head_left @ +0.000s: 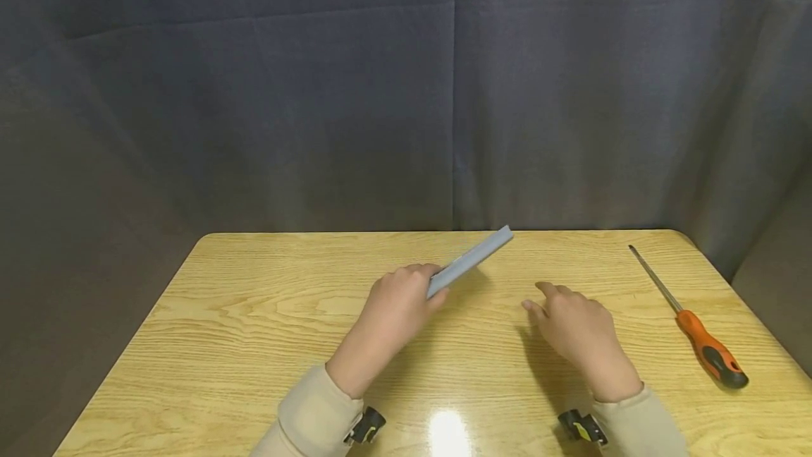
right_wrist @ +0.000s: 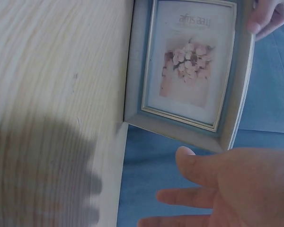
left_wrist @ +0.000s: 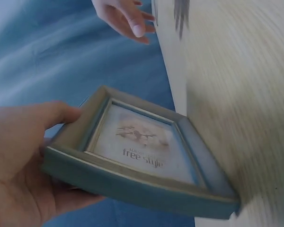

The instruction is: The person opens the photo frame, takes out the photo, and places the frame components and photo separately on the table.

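My left hand (head_left: pixel 398 305) grips one edge of a grey-blue picture frame (head_left: pixel 471 262), thumb on the front and fingers behind. The picture frame (left_wrist: pixel 142 151) has a pale print with "free style" lettering, and in the right wrist view the print (right_wrist: pixel 187 61) shows pink flowers. From the head view it appears edge-on, slanting up to the right over the table. My right hand (head_left: pixel 579 326) hovers to the right of it with fingers loosely spread, holding nothing. In the right wrist view, the right thumb (right_wrist: pixel 194 165) is close to the frame's corner.
A screwdriver (head_left: pixel 696 337) with an orange and black handle lies at the table's right side, its tip pointing to the back. The wooden table (head_left: pixel 254 316) ends at a dark curtain (head_left: pixel 355 104) behind it. Each wrist carries a small black camera (head_left: pixel 366 425).
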The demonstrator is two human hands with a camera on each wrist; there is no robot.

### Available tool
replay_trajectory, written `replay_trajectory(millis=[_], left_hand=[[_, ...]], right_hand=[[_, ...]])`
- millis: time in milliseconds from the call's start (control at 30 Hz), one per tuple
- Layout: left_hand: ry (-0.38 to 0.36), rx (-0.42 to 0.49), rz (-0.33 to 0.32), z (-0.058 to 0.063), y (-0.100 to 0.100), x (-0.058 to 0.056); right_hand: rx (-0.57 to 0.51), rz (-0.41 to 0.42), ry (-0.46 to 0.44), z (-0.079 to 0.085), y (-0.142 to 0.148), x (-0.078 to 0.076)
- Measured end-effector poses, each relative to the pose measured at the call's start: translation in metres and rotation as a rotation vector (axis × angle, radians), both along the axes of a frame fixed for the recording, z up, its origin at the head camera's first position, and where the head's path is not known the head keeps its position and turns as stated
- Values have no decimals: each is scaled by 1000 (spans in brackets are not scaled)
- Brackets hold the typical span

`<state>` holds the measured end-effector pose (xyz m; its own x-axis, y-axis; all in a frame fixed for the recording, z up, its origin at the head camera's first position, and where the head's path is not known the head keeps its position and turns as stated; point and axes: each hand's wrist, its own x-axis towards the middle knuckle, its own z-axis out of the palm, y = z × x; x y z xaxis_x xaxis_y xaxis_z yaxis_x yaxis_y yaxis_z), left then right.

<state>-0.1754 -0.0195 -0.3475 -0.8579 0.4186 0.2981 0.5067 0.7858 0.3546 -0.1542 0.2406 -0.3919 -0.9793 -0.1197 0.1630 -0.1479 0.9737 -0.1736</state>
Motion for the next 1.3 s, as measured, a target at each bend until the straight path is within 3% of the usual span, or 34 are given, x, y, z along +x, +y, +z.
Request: replay_trajectory(millis=[200,367,700,1067,1300], left_hand=[[85,-133,-82,-13,-1,3],[148,-189,-109,-28,-2,6],[246,-237,-93,-49,-4,10],[370,-362,-49,-67,-9,4],[368,-382,-54,-70,-9,4]], right_hand=[[-10,-13,-23,3,1,0],[-1,-18,-30,3,1,0],[-16,-33,-53,3,2,1],[-18,-38,-59,3,2,0],[-24,-41,-69,2,2,0]])
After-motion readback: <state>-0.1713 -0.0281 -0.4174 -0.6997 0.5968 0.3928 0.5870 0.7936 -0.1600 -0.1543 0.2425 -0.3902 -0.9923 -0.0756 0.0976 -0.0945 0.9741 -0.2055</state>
